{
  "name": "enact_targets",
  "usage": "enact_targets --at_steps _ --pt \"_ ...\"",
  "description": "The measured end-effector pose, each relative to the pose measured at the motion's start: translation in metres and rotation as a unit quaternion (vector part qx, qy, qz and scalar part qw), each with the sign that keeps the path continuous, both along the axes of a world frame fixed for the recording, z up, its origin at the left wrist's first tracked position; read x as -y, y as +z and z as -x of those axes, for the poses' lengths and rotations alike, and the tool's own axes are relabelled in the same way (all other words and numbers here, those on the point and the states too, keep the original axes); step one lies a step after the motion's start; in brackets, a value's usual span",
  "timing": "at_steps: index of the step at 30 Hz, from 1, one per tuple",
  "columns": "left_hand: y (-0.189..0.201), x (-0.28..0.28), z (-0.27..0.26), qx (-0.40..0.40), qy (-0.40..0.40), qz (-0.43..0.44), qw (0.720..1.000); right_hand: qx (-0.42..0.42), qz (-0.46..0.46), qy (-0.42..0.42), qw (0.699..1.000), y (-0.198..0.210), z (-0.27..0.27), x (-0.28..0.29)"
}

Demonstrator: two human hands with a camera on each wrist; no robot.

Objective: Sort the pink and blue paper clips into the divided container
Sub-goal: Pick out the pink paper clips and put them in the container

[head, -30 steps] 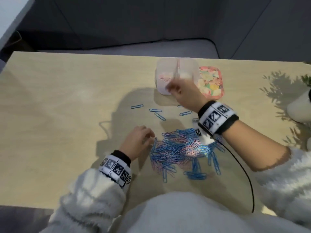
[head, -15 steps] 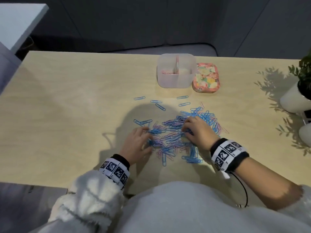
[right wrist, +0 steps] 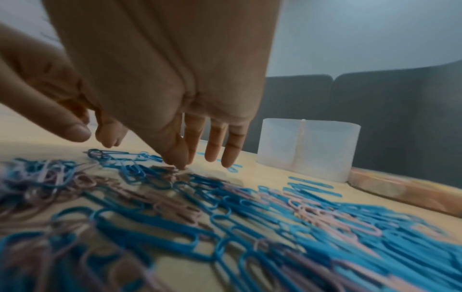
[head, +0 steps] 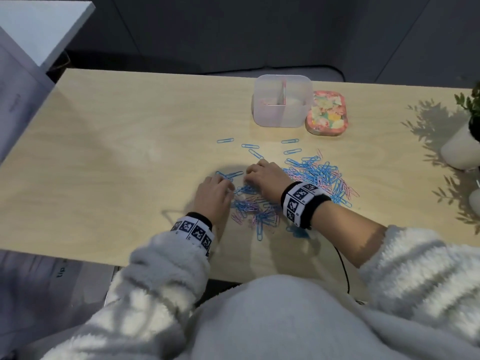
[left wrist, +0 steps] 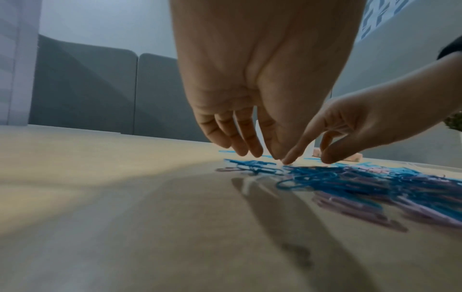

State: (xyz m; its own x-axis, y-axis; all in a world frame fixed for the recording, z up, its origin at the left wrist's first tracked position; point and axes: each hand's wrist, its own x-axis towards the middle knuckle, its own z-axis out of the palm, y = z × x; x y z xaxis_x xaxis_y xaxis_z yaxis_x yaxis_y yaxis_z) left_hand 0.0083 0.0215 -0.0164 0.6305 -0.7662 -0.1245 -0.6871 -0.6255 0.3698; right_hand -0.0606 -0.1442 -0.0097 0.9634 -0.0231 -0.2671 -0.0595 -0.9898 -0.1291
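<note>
Sorting barely begun | container [head: 282,118]: few pink clips | pile [head: 311,178] mostly unsorted | left hand [head: 213,197], right hand [head: 267,178]: fingers extended, touching clips, grip unclear

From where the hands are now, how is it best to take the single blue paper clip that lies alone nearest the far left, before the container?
That blue clip lies flat and apart from the pile, so nothing tangles it. Come straight down from above with the left hand, which is nearer, and pinch across its two long sides near the middle. Because it lies flat on the table, probably a fingertip must first lift one rounded end.
</note>
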Motion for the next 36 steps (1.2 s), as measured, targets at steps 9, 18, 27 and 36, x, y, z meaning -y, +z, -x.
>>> enact_targets --at_steps 9,18,27,36 --pt "-0.003 0.043 -0.008 -0.032 -0.017 -0.062 0.997 0.033 -0.060 -0.115 0.991 -0.006 0.015 0.009" --pt "0.001 0.018 -0.033 -0.018 0.015 0.027 0.999 0.057 -0.092 -0.200 0.974 -0.008 0.028 0.034" --pt "-0.009 0.008 -0.015 -0.006 -0.112 -0.031 0.993 0.127 -0.450 -0.387 0.795 0.007 0.022 0.032" --pt "-0.009 0.008 -0.016 -0.011 -0.089 -0.031 0.995 0.074 -0.317 -0.395 0.859 -0.001 0.003 0.024"
